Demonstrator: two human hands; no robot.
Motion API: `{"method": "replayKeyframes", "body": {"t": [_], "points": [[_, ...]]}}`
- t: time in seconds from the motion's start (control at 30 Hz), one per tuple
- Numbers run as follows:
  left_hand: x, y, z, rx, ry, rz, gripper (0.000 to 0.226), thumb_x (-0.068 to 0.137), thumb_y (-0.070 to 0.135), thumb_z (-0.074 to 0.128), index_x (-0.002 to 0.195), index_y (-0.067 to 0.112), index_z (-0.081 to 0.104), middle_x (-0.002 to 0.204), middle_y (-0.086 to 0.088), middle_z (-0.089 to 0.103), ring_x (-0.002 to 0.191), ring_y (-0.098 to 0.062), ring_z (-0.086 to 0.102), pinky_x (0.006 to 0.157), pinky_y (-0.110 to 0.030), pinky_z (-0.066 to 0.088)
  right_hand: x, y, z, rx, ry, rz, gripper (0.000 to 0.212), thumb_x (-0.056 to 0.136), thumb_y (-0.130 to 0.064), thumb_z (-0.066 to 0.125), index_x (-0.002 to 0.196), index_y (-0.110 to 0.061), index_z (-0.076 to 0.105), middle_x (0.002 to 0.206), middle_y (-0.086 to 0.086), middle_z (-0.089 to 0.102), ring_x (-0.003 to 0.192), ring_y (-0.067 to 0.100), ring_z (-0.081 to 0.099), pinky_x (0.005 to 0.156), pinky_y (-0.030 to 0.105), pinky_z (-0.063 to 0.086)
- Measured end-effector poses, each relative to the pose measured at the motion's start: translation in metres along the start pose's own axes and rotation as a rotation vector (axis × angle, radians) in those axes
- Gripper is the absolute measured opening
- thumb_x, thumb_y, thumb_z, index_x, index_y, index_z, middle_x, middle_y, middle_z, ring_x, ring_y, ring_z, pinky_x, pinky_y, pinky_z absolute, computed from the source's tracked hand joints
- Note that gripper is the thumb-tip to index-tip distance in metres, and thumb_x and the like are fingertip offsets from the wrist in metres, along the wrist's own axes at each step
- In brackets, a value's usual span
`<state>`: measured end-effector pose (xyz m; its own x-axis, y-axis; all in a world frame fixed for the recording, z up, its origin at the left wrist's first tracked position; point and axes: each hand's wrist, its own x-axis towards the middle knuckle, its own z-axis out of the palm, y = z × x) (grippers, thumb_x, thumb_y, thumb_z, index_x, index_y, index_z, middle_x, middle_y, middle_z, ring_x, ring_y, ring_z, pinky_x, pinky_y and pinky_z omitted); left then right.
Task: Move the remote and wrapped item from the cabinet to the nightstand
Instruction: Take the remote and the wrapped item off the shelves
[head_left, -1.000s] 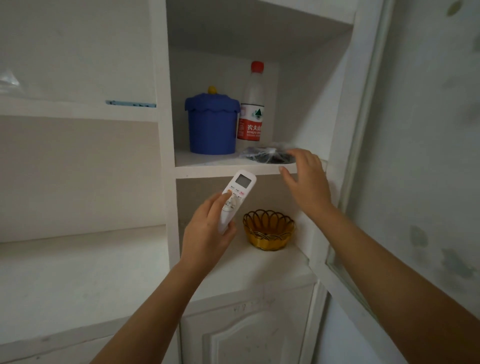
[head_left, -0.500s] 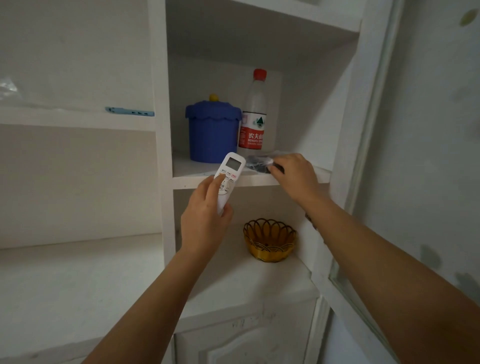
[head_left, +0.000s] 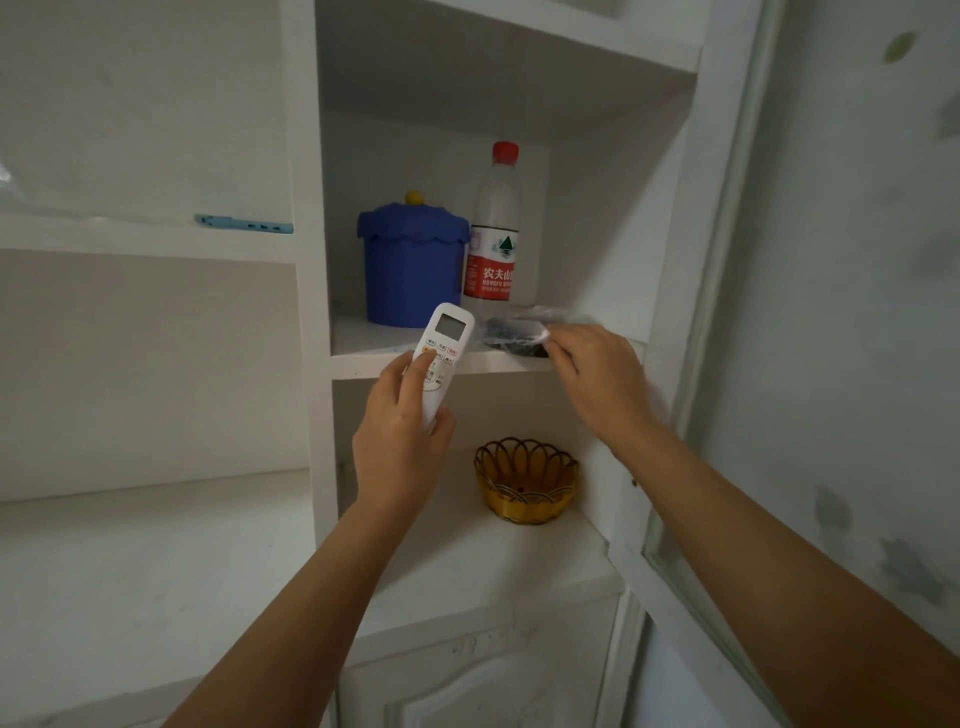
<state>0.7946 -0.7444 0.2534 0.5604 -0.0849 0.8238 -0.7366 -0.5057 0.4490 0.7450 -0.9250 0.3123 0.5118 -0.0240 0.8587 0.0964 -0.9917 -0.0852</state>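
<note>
Your left hand (head_left: 400, 441) is wrapped around the lower half of the white remote (head_left: 441, 358), thumb resting on its buttons, with the display end tilted up and to the right. The remote is off the shelf, held in the air just in front of the shelf's front edge. Your right hand (head_left: 597, 379) reaches to the front right part of that same shelf (head_left: 374, 338) inside the white cabinet (head_left: 306, 312), fingers curled together on the clear crinkled plastic of the wrapped item (head_left: 514, 335). The wrapped item, dark inside its film, lies on the shelf near the front edge, and whether it has lifted clear of the board cannot be told. Behind it, toward the back of the shelf, a blue lidded bucket (head_left: 413, 265) with a yellow knob stands just beside a water bottle (head_left: 493, 228) with a red cap and red label. On the shelf below, an amber scalloped bowl (head_left: 524, 480) sits toward the right side. At the far left, a light blue strip (head_left: 241, 224) lies on the edge of another shelf.
</note>
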Motion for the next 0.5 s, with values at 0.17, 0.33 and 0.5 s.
{"method": "replayKeyframes", "body": {"t": [0.17,0.33,0.5], "points": [[-0.001,0.002,0.001,-0.002,0.005,-0.026,0.062,0.075,0.009,0.070,0.130,0.007,0.042,0.130,-0.018,0.049,0.112,-0.035,0.051,0.075,-0.042,0.052,-0.005,0.003,-0.003,0.017,-0.037,-0.001,0.026,0.090,-0.023,0.050,0.111,-0.015,0.063,0.109,0.007,0.068,0.102,0.025,0.059,0.087,0.042,0.043],[-0.003,0.001,0.002,-0.004,-0.007,-0.020,0.063,0.074,0.009,0.070,0.129,0.007,0.042,0.129,-0.018,0.049,0.112,-0.035,0.051,0.074,-0.044,0.053,0.004,0.003,0.000,-0.077,-0.252,0.052,0.051,0.082,-0.023,0.062,0.129,-0.016,0.046,0.130,0.008,0.054,0.122,0.025,0.042,0.101,0.040,0.033],[-0.007,-0.004,-0.001,0.009,-0.022,0.010,0.062,0.072,0.009,0.072,0.128,0.007,0.044,0.128,-0.018,0.052,0.110,-0.036,0.053,0.071,-0.045,0.054,0.011,0.003,0.001,-0.097,-0.219,0.066,0.047,0.078,-0.003,0.059,0.123,-0.013,0.053,0.122,0.013,0.059,0.114,0.029,0.050,0.096,0.042,0.041]]}}
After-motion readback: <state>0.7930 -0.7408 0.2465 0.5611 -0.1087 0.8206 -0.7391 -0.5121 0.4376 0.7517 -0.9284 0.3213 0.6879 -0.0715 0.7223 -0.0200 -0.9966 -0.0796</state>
